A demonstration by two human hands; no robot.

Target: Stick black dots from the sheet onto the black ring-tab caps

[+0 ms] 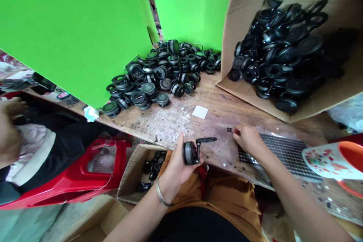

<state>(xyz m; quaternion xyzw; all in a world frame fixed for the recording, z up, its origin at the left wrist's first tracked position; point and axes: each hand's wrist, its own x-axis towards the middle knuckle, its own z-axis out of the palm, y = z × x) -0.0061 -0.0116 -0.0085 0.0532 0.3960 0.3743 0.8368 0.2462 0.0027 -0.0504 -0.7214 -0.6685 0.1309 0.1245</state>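
Note:
My left hand (pixel 176 164) is wrapped around a black round mount (pixel 189 153) with a ribbed rim. A hinged arm stands out from its face and ends in a flat ring, seen nearly edge-on. To the right, my right hand (pixel 249 140) rests at the far left corner of a sheet of round black stickers (pixel 286 155) on the table. Its thumb and index finger are pinched together, and whatever lies between them is too small to make out. A few black dots show just left of those fingertips.
Many similar black mounts (pixel 149 89) are heaped against green panels (pixel 85 38). A tilted cardboard box (pixel 227 56) holds more, as does a lower box (pixel 124 181). A white square (pixel 200 112) and a patterned mug (pixel 326 160) are on the table. Another person's hand (pixel 10 128) is at left, near a red stool (pixel 85 181).

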